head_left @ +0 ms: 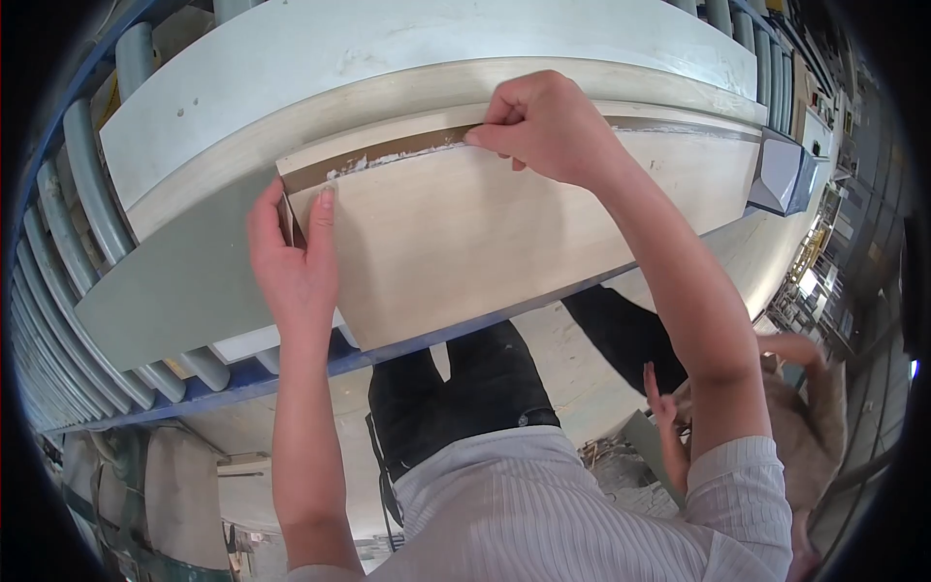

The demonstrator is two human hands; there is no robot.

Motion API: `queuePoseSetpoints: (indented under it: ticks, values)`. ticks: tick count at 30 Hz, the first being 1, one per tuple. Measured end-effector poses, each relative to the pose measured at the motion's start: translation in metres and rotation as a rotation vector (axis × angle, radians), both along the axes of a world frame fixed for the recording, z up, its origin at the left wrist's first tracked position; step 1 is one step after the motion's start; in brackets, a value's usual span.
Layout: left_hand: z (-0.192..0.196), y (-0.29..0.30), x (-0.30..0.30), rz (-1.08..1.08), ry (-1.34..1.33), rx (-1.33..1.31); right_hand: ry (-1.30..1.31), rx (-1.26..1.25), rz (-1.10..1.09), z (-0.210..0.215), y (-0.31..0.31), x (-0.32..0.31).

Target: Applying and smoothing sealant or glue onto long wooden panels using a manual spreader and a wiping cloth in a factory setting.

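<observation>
A pale wooden panel point(456, 242) lies on a roller conveyor, its near edge overhanging the blue frame. A brown strip with white residue point(388, 155) runs along its far edge. My left hand point(296, 262) grips the panel's left corner, thumb on top. My right hand point(548, 121) pinches the brown strip at the panel's far edge, fingers closed on it. Under the panel sit larger grey and white boards point(194, 262).
Grey rollers point(87, 204) in a blue conveyor frame point(320, 364) curve off to the left. A grey metal block point(781, 175) sits at the right end of the boards. Another person's hand point(669, 417) and crouched body are at lower right on the floor.
</observation>
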State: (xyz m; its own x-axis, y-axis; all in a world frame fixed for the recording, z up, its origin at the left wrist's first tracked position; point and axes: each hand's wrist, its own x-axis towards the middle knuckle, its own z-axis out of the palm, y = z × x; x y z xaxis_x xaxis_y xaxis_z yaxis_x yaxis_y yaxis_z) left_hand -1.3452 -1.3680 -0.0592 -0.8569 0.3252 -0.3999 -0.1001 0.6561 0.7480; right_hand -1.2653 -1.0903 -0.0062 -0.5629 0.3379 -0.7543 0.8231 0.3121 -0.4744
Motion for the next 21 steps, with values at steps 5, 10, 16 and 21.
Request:
queuePoseSetpoints:
  ticks: [5,10,16,21]
  values:
    - [-0.002,-0.003,0.002,0.021,0.025,0.028,0.033,-0.017,0.018,-0.005,-0.006,-0.001]
    - [-0.001,0.001,0.001,0.012,-0.01,0.026,-0.025,-0.004,-0.02,0.0,0.0,0.001]
    - [-0.001,-0.001,0.004,0.041,-0.022,0.044,0.026,-0.021,0.012,-0.005,-0.006,-0.001]
    - [0.001,0.002,0.003,0.019,0.009,0.03,0.051,-0.065,-0.045,-0.009,-0.01,-0.001]
